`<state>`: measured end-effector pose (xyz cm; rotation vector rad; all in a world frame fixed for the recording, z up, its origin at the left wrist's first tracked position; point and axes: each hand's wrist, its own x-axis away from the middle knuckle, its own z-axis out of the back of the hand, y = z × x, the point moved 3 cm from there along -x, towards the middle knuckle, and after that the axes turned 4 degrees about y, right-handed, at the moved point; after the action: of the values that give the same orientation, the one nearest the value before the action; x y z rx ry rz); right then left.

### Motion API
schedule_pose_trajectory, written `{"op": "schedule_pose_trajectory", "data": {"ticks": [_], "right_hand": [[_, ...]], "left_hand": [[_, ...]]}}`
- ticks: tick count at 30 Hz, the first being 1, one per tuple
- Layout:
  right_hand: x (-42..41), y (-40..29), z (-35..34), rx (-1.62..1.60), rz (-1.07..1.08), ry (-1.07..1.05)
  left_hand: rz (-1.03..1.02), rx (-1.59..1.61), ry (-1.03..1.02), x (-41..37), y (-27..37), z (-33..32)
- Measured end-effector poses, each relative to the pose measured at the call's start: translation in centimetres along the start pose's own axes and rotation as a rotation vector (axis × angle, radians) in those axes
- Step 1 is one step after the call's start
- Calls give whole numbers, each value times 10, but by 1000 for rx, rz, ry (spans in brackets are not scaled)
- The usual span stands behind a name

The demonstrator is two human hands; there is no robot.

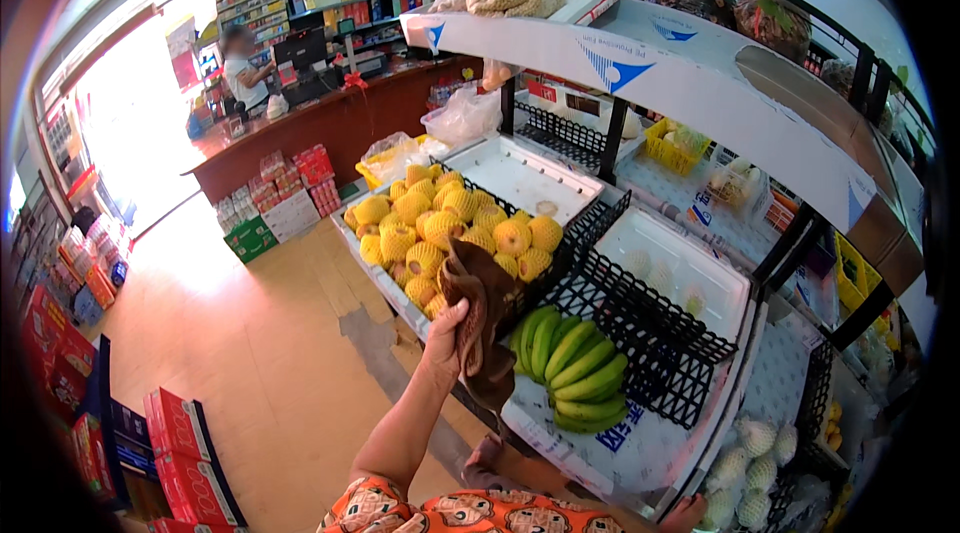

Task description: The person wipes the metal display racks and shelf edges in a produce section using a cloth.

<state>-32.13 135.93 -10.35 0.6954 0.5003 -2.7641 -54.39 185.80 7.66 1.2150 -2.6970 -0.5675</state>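
My left hand [446,338] grips a brown cloth [480,315], which hangs over the near edge of the fruit stand. Beyond the cloth, yellow fruits in foam nets [424,222] fill a white tray. A bunch of green bananas [574,364] lies right of the cloth, beside black plastic crates [645,300]. Part of my right hand [686,514] shows at the bottom edge, near the stand's front corner; its fingers are mostly cut off, and what it touches cannot be told.
A shelf [675,75] with bagged goods overhangs the stand. White foam trays [525,177] lie farther back. Fruits in white nets [750,465] sit at lower right. Red boxes [187,458] stand at lower left. A person [246,75] is behind the wooden counter [352,117].
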Motion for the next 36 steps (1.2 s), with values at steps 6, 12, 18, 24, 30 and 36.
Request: {"op": "schedule_pose_trajectory", "data": {"ticks": [6, 12, 18, 24, 30, 36], "right_hand": [[11, 47, -29, 6, 114, -42], [24, 59, -31, 102, 189, 91], [6, 29, -4, -4, 25, -147], [15, 37, -12, -33, 26, -115], [8, 16, 4, -53, -78, -139], [12, 27, -2, -34, -143, -158]], "left_hand": [[-99, -252, -80, -92, 40, -71], [-93, -435, -222, -175, 58, -129], [-319, -689, -102, -231, 70, -158], [-784, -925, -38, -309, 96, -178], [-1067, -1375, 80, -301, 31, -235], [-1154, -1450, -497, -212, -109, -303]]}}
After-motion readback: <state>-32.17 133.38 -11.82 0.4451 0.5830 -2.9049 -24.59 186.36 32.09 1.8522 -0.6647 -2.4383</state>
